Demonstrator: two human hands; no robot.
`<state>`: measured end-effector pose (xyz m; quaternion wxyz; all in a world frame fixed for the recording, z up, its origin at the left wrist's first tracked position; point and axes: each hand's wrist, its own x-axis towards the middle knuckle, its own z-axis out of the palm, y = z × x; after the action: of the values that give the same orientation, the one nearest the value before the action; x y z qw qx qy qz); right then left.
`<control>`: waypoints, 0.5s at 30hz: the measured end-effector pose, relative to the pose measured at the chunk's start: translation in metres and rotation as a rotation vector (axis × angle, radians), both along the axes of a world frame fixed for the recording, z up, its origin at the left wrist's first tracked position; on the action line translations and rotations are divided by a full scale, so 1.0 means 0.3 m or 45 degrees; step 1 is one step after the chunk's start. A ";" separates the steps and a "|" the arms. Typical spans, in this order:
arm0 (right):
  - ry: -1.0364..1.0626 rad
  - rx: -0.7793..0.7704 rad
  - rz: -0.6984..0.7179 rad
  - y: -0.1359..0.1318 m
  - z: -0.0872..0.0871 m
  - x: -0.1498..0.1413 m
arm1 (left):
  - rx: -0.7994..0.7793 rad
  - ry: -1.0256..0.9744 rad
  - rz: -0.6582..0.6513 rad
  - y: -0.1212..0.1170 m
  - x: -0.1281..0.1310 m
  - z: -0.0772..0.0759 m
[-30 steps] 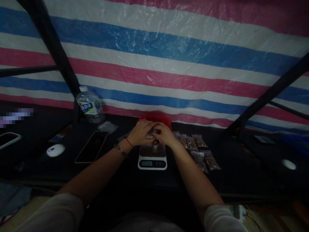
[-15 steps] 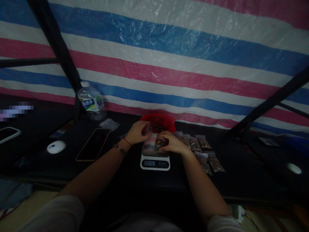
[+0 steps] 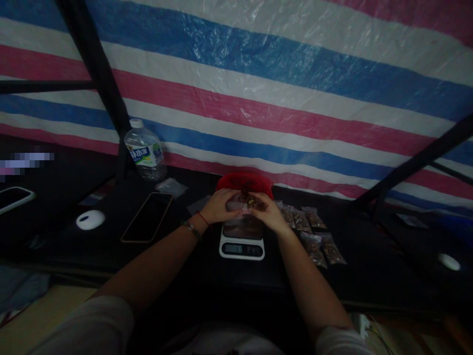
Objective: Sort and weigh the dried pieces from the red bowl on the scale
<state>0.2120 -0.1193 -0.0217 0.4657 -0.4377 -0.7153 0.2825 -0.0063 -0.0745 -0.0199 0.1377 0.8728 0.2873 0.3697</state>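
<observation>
Above the small scale [image 3: 242,241] on the dark table [image 3: 185,266], my left hand [image 3: 218,207] and right hand [image 3: 268,213] meet on a small clear bag [image 3: 236,203], fingers pinched narrow on it. Just behind sits a red bag [image 3: 244,180]; filled packets [image 3: 314,236] lie right of the scale.

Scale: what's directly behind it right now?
Behind the scale sits a red bag, its front covered by both hands, which hold a clear pouch over the platform. The bag's contents are mostly hidden.
</observation>
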 end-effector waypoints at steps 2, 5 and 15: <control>0.056 -0.014 -0.056 0.009 -0.009 -0.012 | -0.007 -0.013 -0.010 -0.008 0.005 0.003; 0.150 -0.045 -0.115 0.020 -0.032 -0.024 | -0.028 -0.035 0.001 -0.015 0.011 0.003; -0.085 0.161 -0.125 -0.002 0.021 -0.045 | -0.123 -0.130 0.015 -0.024 0.029 -0.019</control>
<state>0.1984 -0.1198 -0.0154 0.4814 -0.4511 -0.7247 0.1988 0.0023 -0.0818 -0.0256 0.1919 0.8435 0.3024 0.4003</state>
